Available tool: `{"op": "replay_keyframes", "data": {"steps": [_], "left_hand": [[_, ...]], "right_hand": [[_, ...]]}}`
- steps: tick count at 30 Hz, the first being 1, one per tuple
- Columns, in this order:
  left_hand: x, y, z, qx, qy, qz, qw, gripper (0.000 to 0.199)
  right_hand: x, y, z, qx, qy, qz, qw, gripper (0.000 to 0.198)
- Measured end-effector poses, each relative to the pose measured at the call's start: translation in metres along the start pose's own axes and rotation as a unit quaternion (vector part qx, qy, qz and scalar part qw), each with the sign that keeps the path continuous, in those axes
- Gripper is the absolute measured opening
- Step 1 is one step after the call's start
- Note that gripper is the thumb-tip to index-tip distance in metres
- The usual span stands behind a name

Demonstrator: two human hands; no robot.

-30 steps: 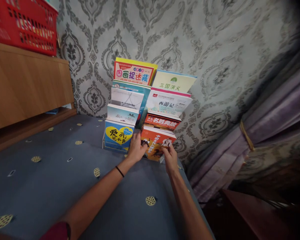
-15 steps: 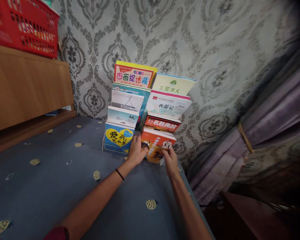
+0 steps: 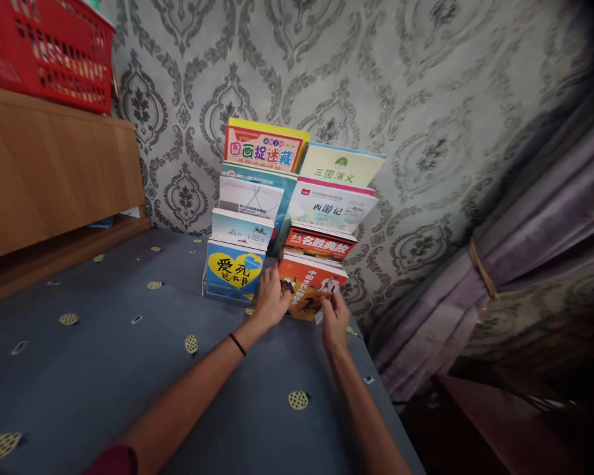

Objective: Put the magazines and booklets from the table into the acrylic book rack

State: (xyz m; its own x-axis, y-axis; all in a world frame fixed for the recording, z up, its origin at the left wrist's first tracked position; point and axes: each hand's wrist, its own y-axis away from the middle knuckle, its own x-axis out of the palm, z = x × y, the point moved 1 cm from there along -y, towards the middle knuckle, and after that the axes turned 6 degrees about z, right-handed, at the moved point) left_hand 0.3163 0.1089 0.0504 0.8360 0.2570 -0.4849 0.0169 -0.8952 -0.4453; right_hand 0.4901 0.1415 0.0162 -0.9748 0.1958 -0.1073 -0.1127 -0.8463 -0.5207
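An orange book [image 3: 307, 287] stands at the front of the right column of books, leaning slightly back. My left hand [image 3: 271, 298] grips its left edge, thumb on the cover and fingers partly hidden behind. At its lower right side, my right hand [image 3: 333, 318] closes on the edge with thumb and bent fingers. Behind it rise a red book [image 3: 321, 243], a white book [image 3: 329, 208] and a pale green book [image 3: 344, 165]. Left of my left hand is a blue book [image 3: 233, 272] with a yellow heart, held in a clear rack [image 3: 204, 285].
Patterned wallpaper [image 3: 426, 79] stands close behind the books. A wooden cabinet [image 3: 59, 171] with a red basket [image 3: 54, 59] is at the left. A tied purple curtain [image 3: 435, 316] hangs at the right, beyond the edge of the blue patterned sheet [image 3: 143, 369].
My right hand has shifted very slightly left and down along the orange book's edge. The left hand stays at the other edge, and the books look unmoved.
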Motion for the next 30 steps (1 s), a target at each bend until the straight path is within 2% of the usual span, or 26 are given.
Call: {"op": "replay_keyframes", "data": {"steps": [5,13,21,26,30], "left_hand": [[0.001,0.001,0.0,0.001,-0.003,-0.004,1.0,0.069],[0.003,0.003,0.001,0.008,0.01,-0.013,1.0,0.076],[0.014,0.032,0.005,0.022,0.032,-0.019,0.999,0.081],[-0.005,0.074,0.009,0.06,-0.037,0.035,0.997,0.079],[-0.037,0.108,0.03,0.081,-0.098,0.103,0.987,0.073]], "right_hand": [[0.0,-0.001,-0.002,0.01,-0.006,-0.019,1.0,0.043],[-0.001,0.0,-0.002,0.007,0.004,-0.009,1.0,0.048],[0.006,0.014,-0.017,0.037,-0.062,-0.096,0.993,0.074],[0.004,0.022,-0.038,0.09,-0.062,-0.126,0.986,0.075],[0.002,0.025,-0.049,0.108,-0.027,-0.144,0.983,0.069]]}}
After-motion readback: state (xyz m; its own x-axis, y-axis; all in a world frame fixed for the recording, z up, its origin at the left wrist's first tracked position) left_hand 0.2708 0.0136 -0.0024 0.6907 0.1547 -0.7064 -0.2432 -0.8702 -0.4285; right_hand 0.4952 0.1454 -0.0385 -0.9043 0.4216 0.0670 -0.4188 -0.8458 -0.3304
